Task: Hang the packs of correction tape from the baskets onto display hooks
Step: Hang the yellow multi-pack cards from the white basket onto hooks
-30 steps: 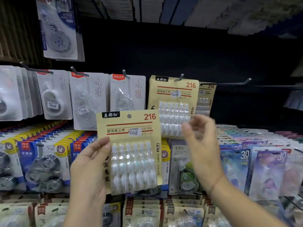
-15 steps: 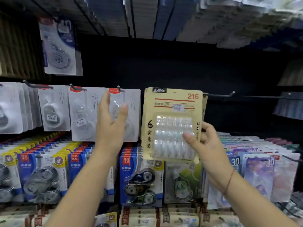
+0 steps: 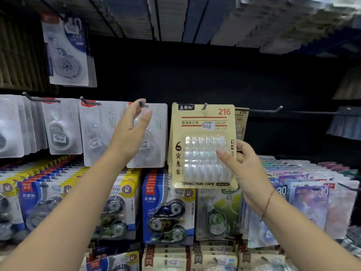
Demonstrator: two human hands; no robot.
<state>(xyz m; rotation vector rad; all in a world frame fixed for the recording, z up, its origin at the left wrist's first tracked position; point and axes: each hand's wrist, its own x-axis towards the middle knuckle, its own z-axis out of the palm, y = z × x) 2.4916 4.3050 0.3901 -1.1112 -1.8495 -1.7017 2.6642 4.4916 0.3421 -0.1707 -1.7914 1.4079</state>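
A yellow six-piece correction tape pack (image 3: 195, 124) marked 216 hangs at the tip of a display hook (image 3: 204, 106) that passes through its top hole. My right hand (image 3: 246, 169) pinches its lower right side, thumb on the clear blister and fingers behind the card. More yellow packs (image 3: 241, 122) hang behind it on the same hook. My left hand (image 3: 130, 132) is raised in front of a white correction tape pack (image 3: 156, 145), its fingers loosely bent at the tip of that pack's hook (image 3: 141, 103) and holding nothing. No basket is in view.
A bare hook (image 3: 269, 110) sticks out to the right of the yellow packs. White packs (image 3: 62, 130) fill the hooks to the left. Rows of blue packs (image 3: 168, 208), a green pack (image 3: 218, 212) and purple packs (image 3: 312, 202) hang below. Another pack (image 3: 66, 55) hangs upper left.
The yellow pack passed from my left hand to my right hand and went up onto the hook. My left hand let go and rose to the neighbouring hook.
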